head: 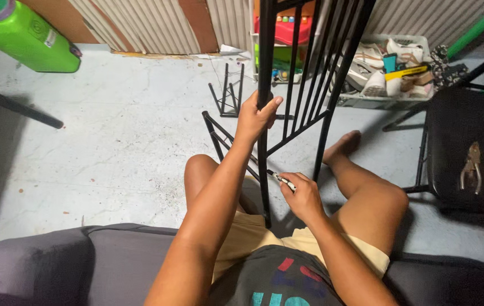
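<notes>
Black metal frame (264,68) stands upright between my knees, long axis vertical, its bars rising out of view. My left hand (256,116) is wrapped tight around the front upright, partway up. My right hand (301,195) sits lower, just right of that same upright, fingers closed on a small tool (281,180) with its tip aimed left at the bar, almost touching. Pliers (471,165) lie on the black chair seat (468,122), well to my right.
</notes>
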